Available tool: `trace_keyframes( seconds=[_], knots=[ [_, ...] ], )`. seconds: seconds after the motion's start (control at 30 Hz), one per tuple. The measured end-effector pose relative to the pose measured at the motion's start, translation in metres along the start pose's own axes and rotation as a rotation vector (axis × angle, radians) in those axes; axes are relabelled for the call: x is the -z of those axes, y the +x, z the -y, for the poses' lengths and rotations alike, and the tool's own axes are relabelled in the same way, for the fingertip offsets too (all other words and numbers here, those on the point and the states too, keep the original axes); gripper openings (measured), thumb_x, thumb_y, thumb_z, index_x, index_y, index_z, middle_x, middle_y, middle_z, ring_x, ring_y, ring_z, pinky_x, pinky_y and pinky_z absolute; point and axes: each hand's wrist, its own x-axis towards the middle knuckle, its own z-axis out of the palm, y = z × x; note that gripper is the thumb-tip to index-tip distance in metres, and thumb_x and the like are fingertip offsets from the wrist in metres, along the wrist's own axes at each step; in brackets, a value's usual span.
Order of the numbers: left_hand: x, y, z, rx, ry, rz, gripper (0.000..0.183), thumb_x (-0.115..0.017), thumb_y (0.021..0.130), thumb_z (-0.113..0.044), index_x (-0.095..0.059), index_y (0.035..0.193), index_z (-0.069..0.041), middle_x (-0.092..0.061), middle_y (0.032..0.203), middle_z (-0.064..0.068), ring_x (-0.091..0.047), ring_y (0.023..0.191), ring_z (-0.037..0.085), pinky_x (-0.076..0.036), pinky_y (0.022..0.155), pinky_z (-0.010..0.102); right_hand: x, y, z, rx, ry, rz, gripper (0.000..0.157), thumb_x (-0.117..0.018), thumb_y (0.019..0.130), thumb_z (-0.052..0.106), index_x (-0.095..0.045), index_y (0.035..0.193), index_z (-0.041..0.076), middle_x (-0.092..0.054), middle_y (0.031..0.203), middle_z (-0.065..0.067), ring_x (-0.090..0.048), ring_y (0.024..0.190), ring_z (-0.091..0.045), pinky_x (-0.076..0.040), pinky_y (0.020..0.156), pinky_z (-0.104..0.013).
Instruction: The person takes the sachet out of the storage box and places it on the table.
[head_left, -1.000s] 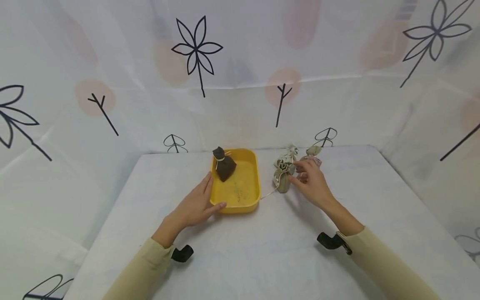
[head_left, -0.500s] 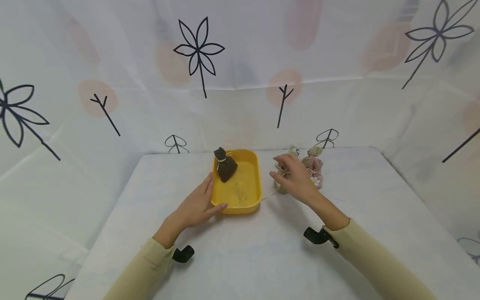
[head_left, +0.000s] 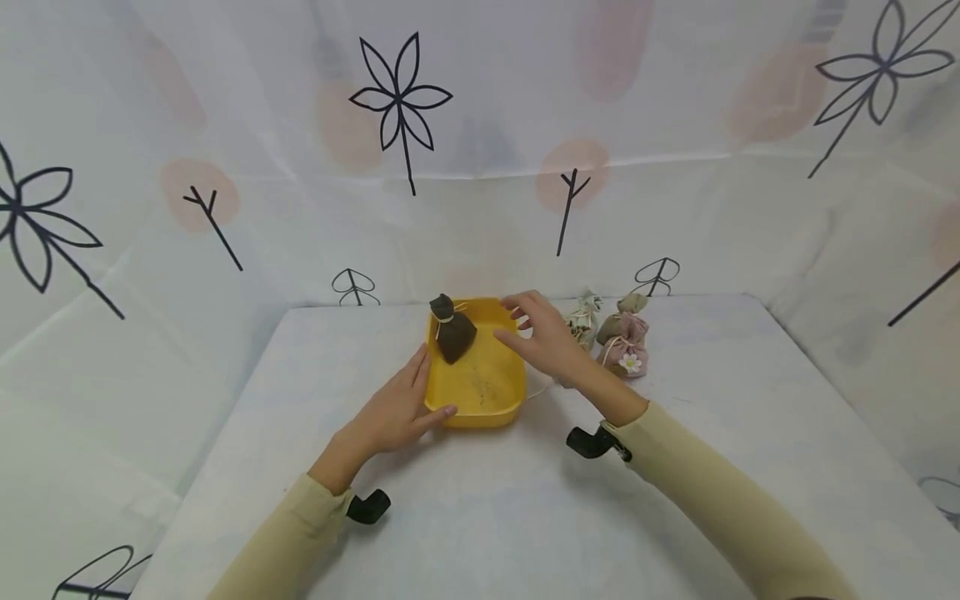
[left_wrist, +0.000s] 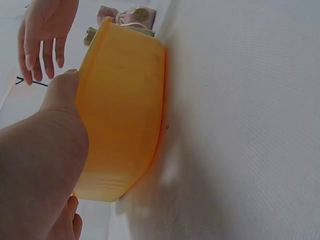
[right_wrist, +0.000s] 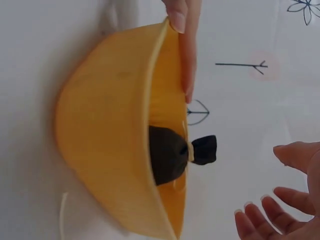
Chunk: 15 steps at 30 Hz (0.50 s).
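Note:
A small dark cloth pouch (head_left: 455, 339), tied at the neck with a light cord, leans in the far left part of the yellow tray (head_left: 486, 419). My left hand (head_left: 393, 410) holds the tray at its near left corner, thumb over the near rim and fingers along the left side. Over the tray's right rim hovers my right hand (head_left: 549, 340), fingers parted and loosely bent, holding nothing. In the right wrist view the dark pouch (right_wrist: 169, 155) stands with its tied neck above the rim, apart from the right fingertips.
Right of the tray stand a pale patterned pouch (head_left: 583, 319), partly behind my right hand, and a pink pouch (head_left: 628, 350) with a white flower. An olive pouch (head_left: 632, 303) is behind the pink one. A thin cord (head_left: 542, 389) lies near the tray.
My right hand has left the pouches on the right and moved leftward to the tray's right rim, uncovering the pink pouch. My left hand stays on the tray.

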Motion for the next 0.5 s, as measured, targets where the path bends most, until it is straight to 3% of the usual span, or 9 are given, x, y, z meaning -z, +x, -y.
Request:
trace_keyframes(
  seconds=[0.2,0.5],
  knots=[
    [0.002,0.000,0.001,0.005,-0.010,-0.006,0.102,-0.032,0.085,-0.075,-0.004,0.150,-0.003,0.003,0.158,0.008,-0.010,0.143,0.021,-0.020,0.113,0.038,-0.010,0.028,0.001,-0.089,0.085,0.067,0.048,-0.066,0.088,0.027,-0.050,0.129,0.008,-0.051,0.122,-0.007,-0.053,0.110,-0.031,-0.049,0.089,-0.040],
    [0.004,-0.001,0.000,0.014,-0.013,0.007,0.104,-0.031,0.083,-0.077,-0.006,0.150,-0.002,0.001,0.158,0.008,-0.012,0.143,0.020,-0.020,0.113,0.038,-0.035,0.063,-0.010,-0.254,0.117,0.217,0.053,-0.067,0.087,0.027,-0.047,0.131,0.004,-0.051,0.127,-0.018,-0.050,0.115,-0.030,-0.047,0.092,-0.043]
  ],
)
